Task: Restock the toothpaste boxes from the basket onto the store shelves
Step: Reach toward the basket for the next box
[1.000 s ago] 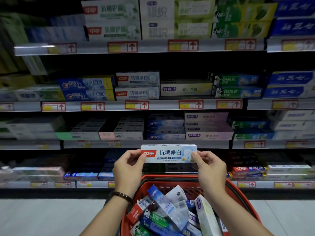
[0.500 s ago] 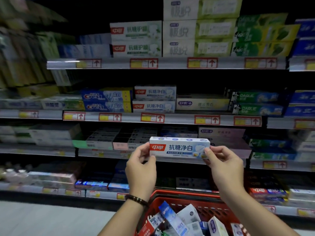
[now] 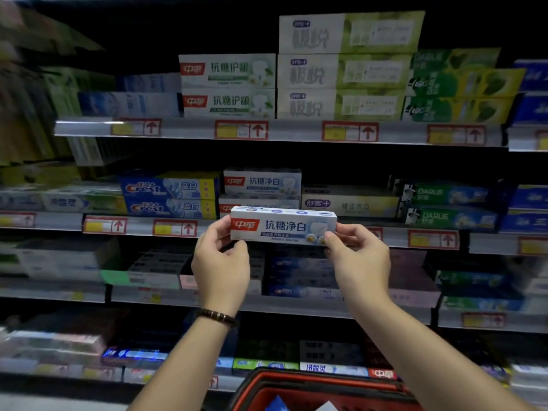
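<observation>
Store shelves (image 3: 296, 131) fill my whole view: several tiers of toothpaste cartons laid lengthwise, with red-framed price tags (image 3: 241, 130) marked with arrows clipped along each rail. The far left of the frame is smeared, so I can't read the packs there.

At the centre of the frame I see the toothpaste box (image 3: 283, 226), white and pale blue with a red logo patch at its left end. It is held level with its printed face towards me. The left hand (image 3: 221, 262) pinches the left end, thumb under the lower edge and fingers curled up round the end. The right hand (image 3: 360, 262) pinches the right end the same way, its thumb on the lower front corner. A dark beaded bracelet (image 3: 216, 317) sits on the left wrist.

The box hangs in front of the rail of the second shelf from the top, just below a stack of matching boxes (image 3: 262, 181) on that shelf. It covers part of the lower one. Whether it touches the rail, I cannot tell.

Blue Crest boxes (image 3: 170, 188) lie just left of that stack, and green Darlie boxes (image 3: 444, 194) lie well to the right.

At the bottom edge, right of centre, the red basket (image 3: 311, 378) shows only its rim and mesh. A blue and a white corner inside are probably more boxes.
</observation>
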A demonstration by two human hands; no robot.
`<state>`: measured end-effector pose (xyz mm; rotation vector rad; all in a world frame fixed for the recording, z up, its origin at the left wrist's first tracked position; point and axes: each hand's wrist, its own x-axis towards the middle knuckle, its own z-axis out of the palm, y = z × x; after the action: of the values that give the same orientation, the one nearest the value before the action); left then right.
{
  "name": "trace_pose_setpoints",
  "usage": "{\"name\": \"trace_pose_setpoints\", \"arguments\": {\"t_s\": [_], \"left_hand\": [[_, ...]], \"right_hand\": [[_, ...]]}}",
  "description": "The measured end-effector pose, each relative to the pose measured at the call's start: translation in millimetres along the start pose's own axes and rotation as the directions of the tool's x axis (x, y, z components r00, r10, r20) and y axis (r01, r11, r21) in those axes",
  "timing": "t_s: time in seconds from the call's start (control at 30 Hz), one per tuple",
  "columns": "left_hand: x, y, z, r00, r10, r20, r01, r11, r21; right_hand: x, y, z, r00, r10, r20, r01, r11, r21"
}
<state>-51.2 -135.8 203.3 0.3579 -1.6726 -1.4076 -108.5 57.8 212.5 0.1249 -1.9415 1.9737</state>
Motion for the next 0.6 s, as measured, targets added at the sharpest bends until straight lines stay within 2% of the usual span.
{"name": "trace_pose_setpoints", "arguments": {"t_s": [0.37,0.6], "left_hand": [[52,-15,17,0.998,0.067,-0.02,-0.067,0.998,-0.01],[68,-30,25,0.996,0.071,0.047,-0.069,0.997,-0.041]], "right_hand": [[39,-10,43,0.988,-0.131,0.08,0.133,0.991,-0.024],[55,-8,60,0.988,-0.136,0.073,0.14,0.988,-0.057]]}}
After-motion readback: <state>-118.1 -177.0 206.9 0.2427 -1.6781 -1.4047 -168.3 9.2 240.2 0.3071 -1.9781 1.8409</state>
